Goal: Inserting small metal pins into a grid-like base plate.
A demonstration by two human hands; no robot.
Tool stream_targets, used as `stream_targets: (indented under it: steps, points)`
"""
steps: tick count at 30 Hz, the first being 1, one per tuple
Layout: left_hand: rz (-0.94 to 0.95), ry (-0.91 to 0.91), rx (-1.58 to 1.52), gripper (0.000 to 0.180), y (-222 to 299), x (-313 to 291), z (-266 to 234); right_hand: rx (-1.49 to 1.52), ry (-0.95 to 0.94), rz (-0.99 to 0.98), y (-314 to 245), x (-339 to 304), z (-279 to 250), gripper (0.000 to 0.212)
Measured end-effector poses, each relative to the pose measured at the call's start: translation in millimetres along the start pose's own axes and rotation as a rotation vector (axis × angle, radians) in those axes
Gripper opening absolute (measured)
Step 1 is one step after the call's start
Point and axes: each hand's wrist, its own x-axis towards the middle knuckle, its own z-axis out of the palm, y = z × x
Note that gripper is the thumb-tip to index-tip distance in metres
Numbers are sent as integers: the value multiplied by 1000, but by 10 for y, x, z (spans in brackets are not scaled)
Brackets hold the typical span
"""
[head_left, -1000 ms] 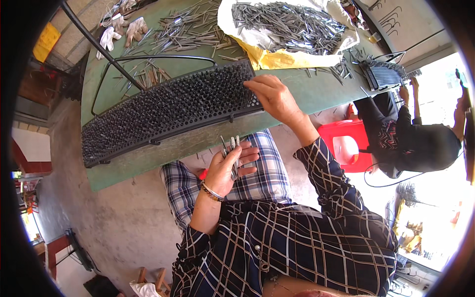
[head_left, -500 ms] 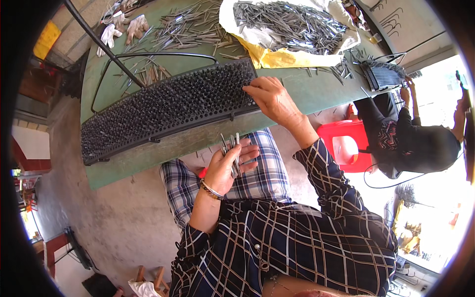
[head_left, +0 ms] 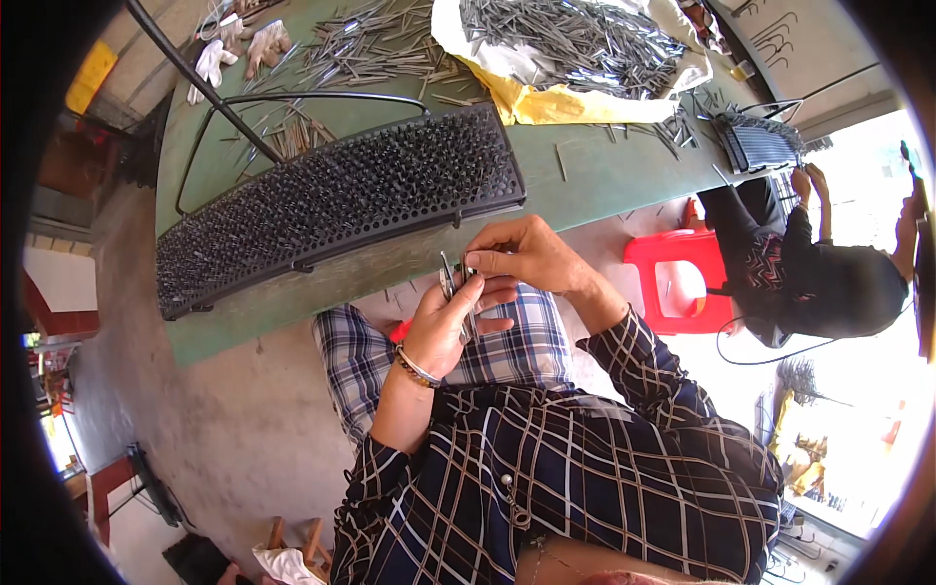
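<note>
My left hand (head_left: 439,327) is closed around several slim metal rods (head_left: 446,268) in front of my lap, their tips poking up past the thumb. At those tips is my right hand (head_left: 536,255), thumb and index finger pinched together on the upper end of a rod; the fingers partly cover it. Just beyond both hands, along the table's near edge, lies a long black rack (head_left: 502,185) full of round holes. Small upright pieces fill most of it, while holes at its right end stand bare.
The green table (head_left: 585,175) bears loose metal strips (head_left: 370,49) and an open yellow-and-white sack (head_left: 526,102) heaped with more. Work gloves (head_left: 265,44) lie at the far left. To the right, a co-worker (head_left: 819,263) sits at another rack (head_left: 756,144) near a red stool (head_left: 643,263).
My right hand has come down from the rack's right end, toward me, to the rods in my left hand. The left hand has hardly moved.
</note>
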Motion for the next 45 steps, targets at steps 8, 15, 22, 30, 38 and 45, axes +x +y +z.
stream_targets:
  steps: [8, 15, 22, 30, 38, 45]
  points:
    - [-21, 27, 67, 35, -17, 9, -8, 50, 139, 112, -15, -20, -201, 22]
    - [-40, 47, 62, 36, -36, 10, -4, -452, 481, -295, -310, 167, -500, 17]
    - [-55, 52, 65, 36, -24, -8, -9, -530, 354, -379, -248, 325, -635, 15]
    - [-75, 57, 51, 35, -20, -12, -8, -506, 366, -341, -223, 360, -692, 15]
    - [62, 119, 18, 36, -49, 18, -29, -151, 242, -164, -265, 200, -499, 17]
    - [139, 176, 152, 28, -83, 52, 54, -201, 60, -15, -188, 22, -96, 18]
